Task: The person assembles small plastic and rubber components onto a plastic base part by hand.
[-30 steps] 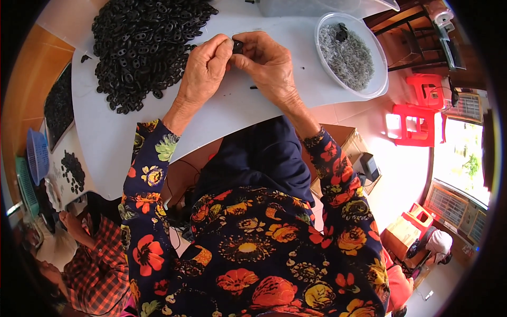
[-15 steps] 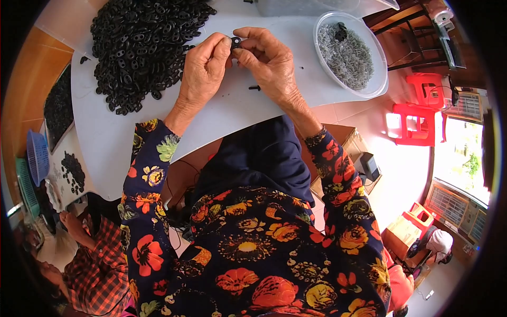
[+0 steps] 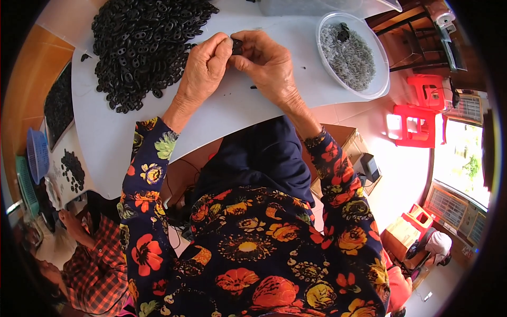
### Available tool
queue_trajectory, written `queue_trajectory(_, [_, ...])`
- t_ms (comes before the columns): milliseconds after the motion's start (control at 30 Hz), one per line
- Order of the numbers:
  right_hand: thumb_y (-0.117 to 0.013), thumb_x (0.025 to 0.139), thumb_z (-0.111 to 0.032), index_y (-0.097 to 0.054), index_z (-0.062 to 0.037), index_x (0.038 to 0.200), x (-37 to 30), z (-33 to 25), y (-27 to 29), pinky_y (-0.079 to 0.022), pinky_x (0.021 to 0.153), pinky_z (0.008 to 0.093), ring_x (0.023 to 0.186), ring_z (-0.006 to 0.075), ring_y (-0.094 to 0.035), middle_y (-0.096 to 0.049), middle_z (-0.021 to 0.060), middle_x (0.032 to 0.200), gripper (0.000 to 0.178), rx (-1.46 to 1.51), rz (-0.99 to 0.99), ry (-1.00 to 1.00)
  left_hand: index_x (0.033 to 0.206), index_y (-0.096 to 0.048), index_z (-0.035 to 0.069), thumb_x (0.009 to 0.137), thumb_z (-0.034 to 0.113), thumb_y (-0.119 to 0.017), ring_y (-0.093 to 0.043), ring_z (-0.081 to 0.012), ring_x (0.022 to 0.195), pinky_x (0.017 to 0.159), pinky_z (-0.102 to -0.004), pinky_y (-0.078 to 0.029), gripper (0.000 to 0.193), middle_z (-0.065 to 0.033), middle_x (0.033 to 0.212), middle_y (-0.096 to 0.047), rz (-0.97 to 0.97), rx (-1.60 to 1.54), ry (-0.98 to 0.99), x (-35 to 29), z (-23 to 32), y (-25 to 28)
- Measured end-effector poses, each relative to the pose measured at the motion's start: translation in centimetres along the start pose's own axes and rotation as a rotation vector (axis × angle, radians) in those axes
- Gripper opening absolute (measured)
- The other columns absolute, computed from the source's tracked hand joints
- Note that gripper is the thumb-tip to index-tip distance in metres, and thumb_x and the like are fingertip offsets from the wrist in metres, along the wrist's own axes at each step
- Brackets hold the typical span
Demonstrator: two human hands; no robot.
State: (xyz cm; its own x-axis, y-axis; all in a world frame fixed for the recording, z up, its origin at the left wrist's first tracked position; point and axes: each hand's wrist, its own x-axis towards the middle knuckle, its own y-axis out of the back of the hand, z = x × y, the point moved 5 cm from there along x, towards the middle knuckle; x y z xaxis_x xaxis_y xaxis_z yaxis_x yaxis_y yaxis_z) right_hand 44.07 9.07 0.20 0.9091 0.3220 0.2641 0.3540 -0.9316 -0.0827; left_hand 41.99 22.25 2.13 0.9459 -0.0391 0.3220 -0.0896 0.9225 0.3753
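My left hand (image 3: pixel 205 67) and my right hand (image 3: pixel 269 64) meet above the white table (image 3: pixel 227 116), fingers pinched together. Between their fingertips is a small black plastic piece (image 3: pixel 237 47), partly covered by the fingers. Just left of my left hand spreads a big heap of black oval pieces (image 3: pixel 137 47), many with two holes. To the right of my right hand stands a round clear tub (image 3: pixel 381 62) of small transparent plastic pieces (image 3: pixel 351 58), with a dark clump on top. A small dark peg (image 3: pixel 253 87) lies on the table beneath my right hand.
A clear plastic bin (image 3: pixel 317 7) stands at the far edge. On the left are a blue basket (image 3: pixel 37 153), a green basket (image 3: pixel 26 185) and loose black pieces (image 3: pixel 72 170). A person in a checked shirt (image 3: pixel 97 274) sits lower left. Red stools (image 3: pixel 417 126) stand to the right.
The fingers of my right hand have curled in more around the black piece, which now shows a different side. Both hands stay in nearly the same place.
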Motion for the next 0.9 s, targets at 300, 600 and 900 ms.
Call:
queue_trajectory(300, [-0.074, 0.072, -0.001, -0.063, 0.0001, 0.098, -0.1, -0.1, 0.1, -0.051, 0.066, 0.0253, 0.069, 0.0091, -0.059, -0.064, 0.0042, 0.077, 0.028, -0.163, 0.016, 0.053, 0.083, -0.047, -0.001, 0.096, 0.019, -0.046, -0.037, -0.0137, 0.055, 0.052, -0.0304, -0.038, 0.023, -0.0077, 0.059, -0.041, -0.084, 0.016, 0.000, 0.1, -0.2, 0.1])
queue_trajectory(600, [-0.071, 0.071, -0.002, -0.060, 0.0013, 0.098, -0.3, -2.1, -0.7, -0.052, 0.066, 0.0316, 0.069, 0.0219, -0.064, -0.065, 0.0133, 0.082, 0.029, -0.450, -0.003, 0.212, 0.082, -0.046, -0.001, 0.095, 0.017, -0.043, -0.037, -0.0162, 0.055, 0.054, -0.0313, -0.040, 0.023, -0.0092, 0.061, -0.044, -0.083, 0.003, -0.034, -0.2, -0.7, 0.4])
queue_trajectory(900, [-0.070, 0.072, -0.002, -0.058, 0.0020, 0.095, -0.5, -1.8, -0.6, -0.052, 0.064, 0.0330, 0.067, 0.0240, -0.063, -0.064, 0.0154, 0.082, 0.026, -0.450, -0.013, 0.187, 0.087, -0.048, -0.002, 0.094, 0.017, -0.044, -0.044, -0.0223, 0.056, 0.056, -0.0325, -0.042, 0.021, -0.0131, 0.066, -0.050, -0.092, 0.015, -0.048, -0.4, -0.9, 0.1])
